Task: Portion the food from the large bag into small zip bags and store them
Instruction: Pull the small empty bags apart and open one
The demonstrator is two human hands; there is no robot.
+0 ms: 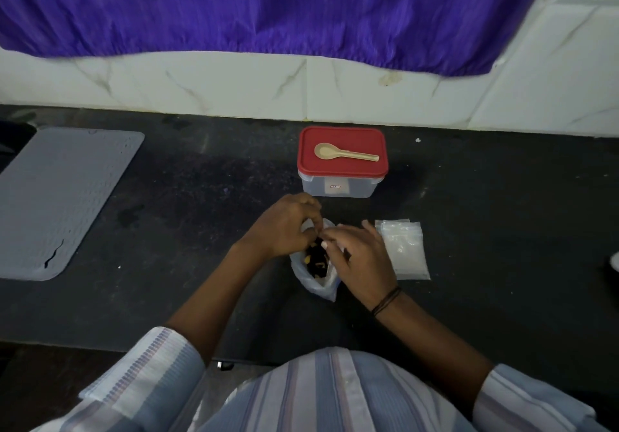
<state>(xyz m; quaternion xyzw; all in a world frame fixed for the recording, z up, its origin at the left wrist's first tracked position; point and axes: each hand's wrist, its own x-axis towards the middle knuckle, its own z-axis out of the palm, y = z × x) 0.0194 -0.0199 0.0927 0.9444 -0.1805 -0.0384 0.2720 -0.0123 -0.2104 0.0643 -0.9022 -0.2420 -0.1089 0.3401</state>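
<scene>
Two hands (pixel 284 227) (pixel 360 257) pinching food bag (pixel 316 277) mouth, dark counter (pixel 201 197), white tiles (pixel 234 80), purple curtain (pixel 268 6)

Both forearms rise from the lower edge of the frame and converge just below the centre. The left hand (pixel 284 227) sits slightly higher and to the left, back of the hand up, fingers curled in with the tips pinched together at its right side. The right hand (pixel 363 259) lies just below and to the right, its fingers (pixel 338 235) stretched leftward until the tips meet those of the left hand. A dark band circles the right wrist. Striped sleeves are pushed up past both elbows.
</scene>
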